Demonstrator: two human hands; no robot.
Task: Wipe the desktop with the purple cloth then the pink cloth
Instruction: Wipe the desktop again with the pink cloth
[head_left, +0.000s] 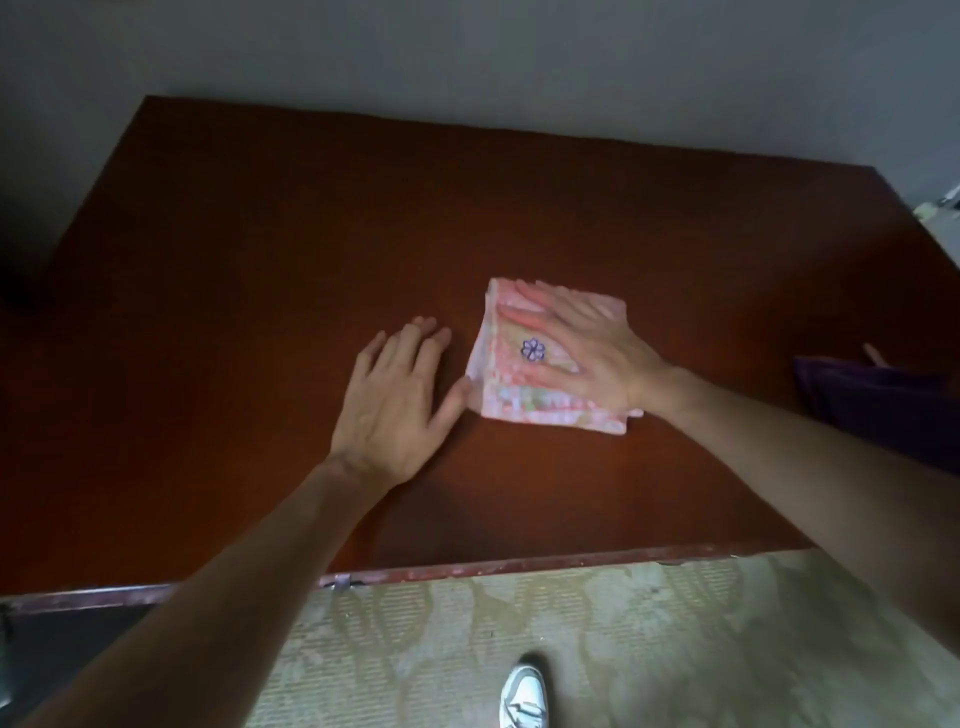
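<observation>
In the head view, the folded pink patterned cloth (524, 364) with a small purple flower mark is being pressed flat onto the dark reddish-brown wooden desktop (260, 249) by the right hand (605, 358). The fingers of this hand are being kept straight and spread over the far part of the cloth, with the palm on its right side; nothing is being pinched or curled around. The cloth is lying under this hand, and its left half and near edge are being left uncovered.

The left hand (400, 395) is being laid flat on the bare desktop just to the left of the pressed cloth. Its fingers are being held straight and pointed away from the person, and its thumb is being stretched toward the left edge of the cloth; the thumb tip seems to be touching that edge, but this cannot be told for sure because of blur.

The dark purple cloth (878, 410) is being seen well to the right of the pressing hand, partly hidden behind the right forearm, near the right edge of the desktop.

Below the near edge of the desktop, a pale patterned carpet (649, 639) and one white sneaker (524, 693) are being shown.
</observation>
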